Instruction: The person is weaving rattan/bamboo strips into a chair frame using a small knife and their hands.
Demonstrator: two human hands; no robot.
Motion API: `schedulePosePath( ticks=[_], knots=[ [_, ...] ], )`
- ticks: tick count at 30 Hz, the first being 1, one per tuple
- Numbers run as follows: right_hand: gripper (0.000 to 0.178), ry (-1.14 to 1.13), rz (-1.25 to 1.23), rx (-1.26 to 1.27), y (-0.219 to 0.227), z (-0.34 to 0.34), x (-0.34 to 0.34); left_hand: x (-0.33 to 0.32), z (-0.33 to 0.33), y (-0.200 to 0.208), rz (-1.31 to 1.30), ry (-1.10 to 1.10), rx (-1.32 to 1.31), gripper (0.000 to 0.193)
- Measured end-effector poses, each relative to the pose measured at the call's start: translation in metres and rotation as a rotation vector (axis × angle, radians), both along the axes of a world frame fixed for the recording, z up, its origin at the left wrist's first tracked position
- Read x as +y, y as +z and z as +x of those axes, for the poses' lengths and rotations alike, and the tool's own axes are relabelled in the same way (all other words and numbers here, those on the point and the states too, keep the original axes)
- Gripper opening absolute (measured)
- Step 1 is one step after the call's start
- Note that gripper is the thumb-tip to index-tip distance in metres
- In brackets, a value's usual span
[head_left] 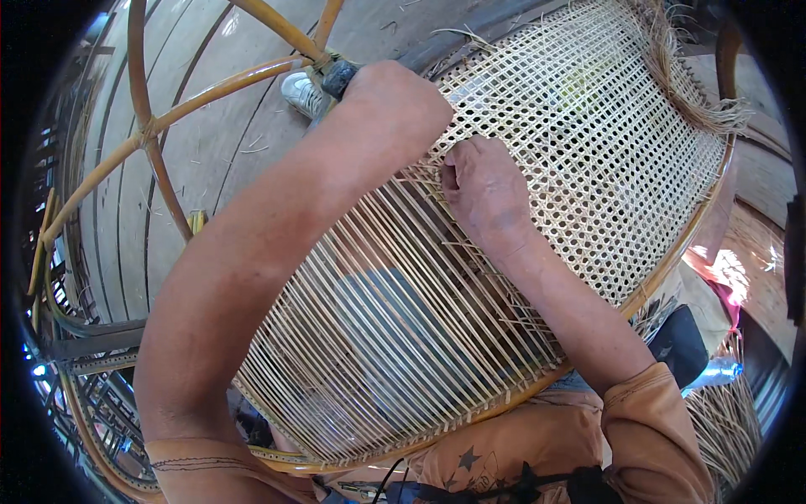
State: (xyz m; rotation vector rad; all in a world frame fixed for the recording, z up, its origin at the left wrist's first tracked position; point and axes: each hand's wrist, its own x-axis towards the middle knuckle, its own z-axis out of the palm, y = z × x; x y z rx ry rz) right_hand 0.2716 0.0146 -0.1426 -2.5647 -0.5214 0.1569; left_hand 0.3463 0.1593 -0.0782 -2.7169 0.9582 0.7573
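Observation:
A large frame panel of woven cane (604,168) lies before me. Its far and right part is a finished-looking open mesh, while the near left part has only parallel cane strands (403,311). My right hand (489,189) is closed, its fingers curled at the border between mesh and bare strands. Whatever those fingers grip is too small or hidden to make out. My left arm reaches across the strands from the lower left. At its end my left hand (407,101) bends down at the mesh's left edge, its fingers hidden from view.
A bundle of loose fibre strands (676,76) hangs over the panel's far right rim. Curved rattan poles (143,134) stand at the left, above a plank floor (231,168). A shoe (302,94) shows near a pole joint. A plastic bottle (714,373) lies right of my body.

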Motion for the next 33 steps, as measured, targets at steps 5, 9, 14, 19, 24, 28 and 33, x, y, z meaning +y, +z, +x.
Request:
schedulePosePath(
  ticks=[5, 9, 14, 19, 24, 28, 33],
  knots=[
    [0.018, -0.03, 0.032, -0.029, 0.001, -0.002, 0.006, 0.006, 0.008, -0.007, -0.019, 0.017, 0.046, 0.014],
    [0.017, -0.048, 0.01, -0.037, 0.004, 0.0, 0.004, -0.001, 0.014, -0.007, 0.017, 0.012, 0.043, 0.015],
    [0.012, -0.048, -0.045, 0.081, 0.008, 0.001, 0.008, 0.003, 0.019, -0.003, 0.067, 0.049, 0.178, 0.023],
    [0.011, -0.048, -0.05, 0.069, 0.01, 0.001, 0.009, 0.019, 0.019, -0.016, -0.111, 0.055, 0.139, 0.027],
    [0.008, -0.046, -0.097, 0.025, 0.006, 0.001, 0.013, 0.024, 0.02, -0.021, -0.155, 0.103, 0.177, 0.031],
    [0.005, -0.047, -0.15, 0.065, 0.01, 0.007, 0.015, 0.024, 0.02, -0.023, -0.152, 0.086, 0.173, 0.031],
    [0.01, -0.024, -0.122, 0.186, 0.014, 0.015, 0.009, 0.028, 0.019, -0.025, -0.187, 0.088, 0.148, 0.032]
  ],
)
